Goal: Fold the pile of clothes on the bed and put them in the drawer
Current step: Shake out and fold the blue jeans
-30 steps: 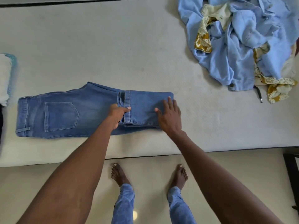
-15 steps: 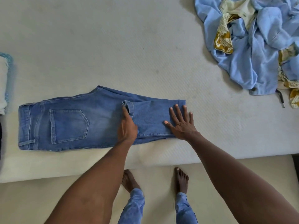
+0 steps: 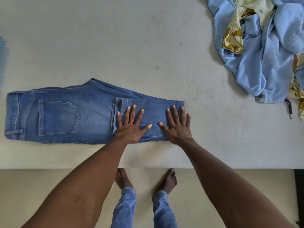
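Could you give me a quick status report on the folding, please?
Both hands, left and right, flat on jeans. Jeans half folded. Pile waits.

Bare mattress point(image 3: 131, 46) beyond jeans point(image 3: 65, 116); clothes pile point(image 3: 263, 55) blocks far right corner.

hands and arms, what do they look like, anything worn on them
Both the left hand and the right hand are bare: no gloves, rings, watch or bracelets show. The forearms are bare too, with no sleeves in view. Fingernails are short and unpainted.
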Action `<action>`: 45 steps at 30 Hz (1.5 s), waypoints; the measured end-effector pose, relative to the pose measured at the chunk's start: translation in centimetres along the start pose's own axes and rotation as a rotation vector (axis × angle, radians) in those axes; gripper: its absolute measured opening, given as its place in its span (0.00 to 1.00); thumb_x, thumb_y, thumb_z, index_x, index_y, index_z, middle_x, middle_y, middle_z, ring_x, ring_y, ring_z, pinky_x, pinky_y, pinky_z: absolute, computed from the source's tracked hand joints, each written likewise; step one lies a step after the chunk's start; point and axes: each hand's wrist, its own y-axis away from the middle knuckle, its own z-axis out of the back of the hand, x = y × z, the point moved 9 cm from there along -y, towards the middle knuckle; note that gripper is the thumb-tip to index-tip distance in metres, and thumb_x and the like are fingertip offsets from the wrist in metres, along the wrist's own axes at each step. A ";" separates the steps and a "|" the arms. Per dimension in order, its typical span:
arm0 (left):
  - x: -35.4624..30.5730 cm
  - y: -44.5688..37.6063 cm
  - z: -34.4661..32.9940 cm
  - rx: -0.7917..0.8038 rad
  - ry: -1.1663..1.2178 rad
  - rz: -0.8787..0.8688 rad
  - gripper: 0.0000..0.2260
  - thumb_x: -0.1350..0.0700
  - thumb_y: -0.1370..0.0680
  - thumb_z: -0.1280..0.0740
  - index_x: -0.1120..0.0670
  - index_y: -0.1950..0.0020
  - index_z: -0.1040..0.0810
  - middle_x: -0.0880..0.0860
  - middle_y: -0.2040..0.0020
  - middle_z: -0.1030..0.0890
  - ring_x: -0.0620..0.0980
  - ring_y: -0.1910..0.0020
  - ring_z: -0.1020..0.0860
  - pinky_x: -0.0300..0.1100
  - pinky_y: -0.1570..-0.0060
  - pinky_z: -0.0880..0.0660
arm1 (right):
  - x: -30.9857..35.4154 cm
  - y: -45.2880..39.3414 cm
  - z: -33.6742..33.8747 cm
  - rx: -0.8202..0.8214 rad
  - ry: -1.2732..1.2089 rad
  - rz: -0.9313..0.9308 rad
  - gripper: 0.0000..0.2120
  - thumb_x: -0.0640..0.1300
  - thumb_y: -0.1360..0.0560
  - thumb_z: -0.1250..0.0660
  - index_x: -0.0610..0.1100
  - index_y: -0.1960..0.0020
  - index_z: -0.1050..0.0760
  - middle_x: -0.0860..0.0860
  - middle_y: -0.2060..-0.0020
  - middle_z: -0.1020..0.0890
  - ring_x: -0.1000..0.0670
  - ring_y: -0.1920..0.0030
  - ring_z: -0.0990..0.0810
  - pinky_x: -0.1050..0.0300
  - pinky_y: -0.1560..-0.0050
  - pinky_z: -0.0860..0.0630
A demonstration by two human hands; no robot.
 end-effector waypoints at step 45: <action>37.5 8.0 6.8 -0.312 1.492 0.343 0.10 0.48 0.24 0.27 0.54 0.49 0.19 0.52 0.51 0.17 0.52 0.51 0.18 0.45 0.51 0.21 | 35.9 -1.0 0.3 -0.117 -0.188 -0.083 0.31 0.63 0.18 0.58 0.52 0.20 0.61 0.50 0.21 0.65 0.46 0.23 0.70 0.42 0.24 0.67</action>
